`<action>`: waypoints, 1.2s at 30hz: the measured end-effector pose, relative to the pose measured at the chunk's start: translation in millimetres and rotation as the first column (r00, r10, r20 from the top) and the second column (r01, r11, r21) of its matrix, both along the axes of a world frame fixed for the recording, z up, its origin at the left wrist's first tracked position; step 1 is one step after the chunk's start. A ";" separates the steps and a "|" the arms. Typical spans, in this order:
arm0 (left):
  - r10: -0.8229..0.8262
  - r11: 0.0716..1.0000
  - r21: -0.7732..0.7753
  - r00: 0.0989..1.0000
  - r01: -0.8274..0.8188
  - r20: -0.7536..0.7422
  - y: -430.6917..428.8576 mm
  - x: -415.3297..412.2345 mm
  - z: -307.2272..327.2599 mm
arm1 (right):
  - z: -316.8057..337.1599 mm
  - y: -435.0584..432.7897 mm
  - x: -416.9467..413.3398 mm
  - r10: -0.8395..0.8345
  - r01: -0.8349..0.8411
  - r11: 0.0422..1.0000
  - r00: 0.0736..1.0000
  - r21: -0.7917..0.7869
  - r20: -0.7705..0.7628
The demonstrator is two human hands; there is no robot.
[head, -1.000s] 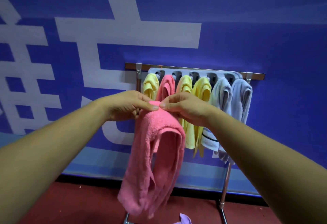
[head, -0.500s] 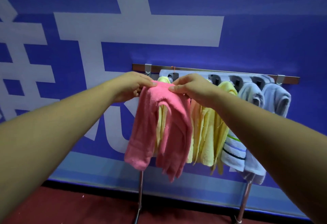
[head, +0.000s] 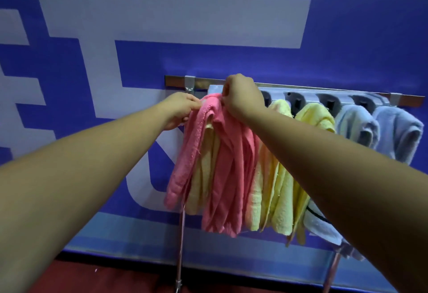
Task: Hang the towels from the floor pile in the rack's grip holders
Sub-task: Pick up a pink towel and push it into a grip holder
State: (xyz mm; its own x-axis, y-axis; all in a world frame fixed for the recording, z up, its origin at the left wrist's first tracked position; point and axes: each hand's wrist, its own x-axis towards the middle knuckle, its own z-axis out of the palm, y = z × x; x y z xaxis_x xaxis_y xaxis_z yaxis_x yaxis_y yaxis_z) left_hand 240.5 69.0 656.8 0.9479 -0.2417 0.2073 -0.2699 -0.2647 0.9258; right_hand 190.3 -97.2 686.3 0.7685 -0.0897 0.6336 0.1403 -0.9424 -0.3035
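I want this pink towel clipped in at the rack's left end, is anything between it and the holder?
Yes: a pale yellow towel already hangs directly behind the pink towel there. The holder itself is hidden behind the right hand.

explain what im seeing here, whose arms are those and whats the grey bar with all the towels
There is no machine here. The picture comes from a camera worn on a person's head, looking forward and down, so the two bare arms are that person's own. The left hand and right hand each pinch the top of a pink towel with their fingers, holding it up at the left end of the grey rack. The rack stands before a blue wall and has a row of dark grip holders that clamp towels. Yellow towels and pale blue towels already hang from it.
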 end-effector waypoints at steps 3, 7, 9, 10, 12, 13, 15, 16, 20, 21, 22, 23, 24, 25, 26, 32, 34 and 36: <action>0.053 0.998 0.015 0.997 -0.054 0.061 -2.0 1.3 -11.9 | -7.6 4.3 -3.4 -0.021 0.023 0.994 0.999 -0.107 0.024; 0.202 0.975 0.019 0.913 -0.223 0.354 -1.0 -21.1 -15.5 | -19.3 4.4 -19.4 0.068 -0.065 0.995 0.997 -0.070 0.031; 0.102 0.995 -0.050 0.916 -0.089 0.389 -3.3 -31.7 -19.5 | -28.1 8.2 -28.3 0.149 -0.148 0.988 0.989 0.045 -0.021; 0.042 0.996 -0.085 0.932 -0.012 0.361 -5.3 -37.4 -22.6 | -34.2 11.4 -31.2 0.221 -0.211 0.966 0.974 0.150 -0.050; -0.032 0.993 -0.097 0.951 0.064 0.308 -7.0 -45.5 -30.2 | -49.4 18.0 -38.6 0.406 -0.338 0.826 0.912 0.451 -0.060; -0.071 0.990 -0.094 0.954 0.103 0.292 -7.0 -48.1 -33.7 | -57.3 20.5 -42.0 0.458 -0.361 0.735 0.889 0.574 -0.027; -0.133 0.978 -0.121 0.957 0.169 0.259 -7.2 -51.9 -39.3 | -69.8 23.3 -47.0 0.487 -0.374 0.600 0.872 0.707 0.048; -0.130 0.976 -0.141 0.965 0.165 0.228 -7.9 -54.0 -40.9 | -75.2 23.4 -47.1 0.496 -0.393 0.552 0.864 0.735 0.089; -0.099 0.988 -0.115 0.994 0.103 0.044 -6.0 -63.6 -47.2 | -85.3 20.1 -51.9 0.487 -0.359 0.526 0.870 0.771 0.073; -0.103 0.989 -0.100 0.994 0.105 0.017 -4.6 -67.9 -49.4 | -83.1 18.3 -58.7 0.489 -0.355 0.548 0.871 0.757 0.054; -0.098 0.991 -0.092 0.995 0.098 -0.004 -2.4 -71.0 -52.0 | -81.6 15.4 -64.7 0.490 -0.355 0.574 0.871 0.738 0.038; -0.092 0.992 -0.088 0.996 0.091 -0.016 0.2 -74.8 -54.3 | -80.5 11.6 -72.0 0.494 -0.365 0.593 0.869 0.717 0.034; -0.085 0.993 -0.084 0.996 0.083 -0.024 3.7 -78.9 -57.1 | -81.8 6.4 -77.9 0.499 -0.375 0.607 0.866 0.700 0.031; -0.072 0.995 -0.077 0.997 0.069 -0.028 7.7 -85.1 -60.4 | -84.3 2.0 -86.2 0.496 -0.372 0.627 0.868 0.684 0.017; -0.047 0.997 -0.069 0.999 0.045 -0.028 12.2 -90.6 -66.0 | -88.4 -1.5 -96.0 0.485 -0.363 0.657 0.875 0.660 -0.001; 0.128 0.971 0.205 0.992 -0.121 -0.020 39.2 -134.4 -123.9 | -151.4 -23.0 -147.4 0.335 -0.187 0.824 0.922 0.536 -0.194; 0.194 0.947 0.268 0.980 -0.176 -0.042 38.0 -153.1 -147.7 | -177.1 -30.6 -167.2 0.291 -0.137 0.880 0.913 0.454 -0.288; 0.237 0.929 0.305 0.969 -0.207 -0.064 30.7 -171.6 -173.7 | -203.9 -38.9 -188.1 0.252 -0.115 0.930 0.890 0.350 -0.379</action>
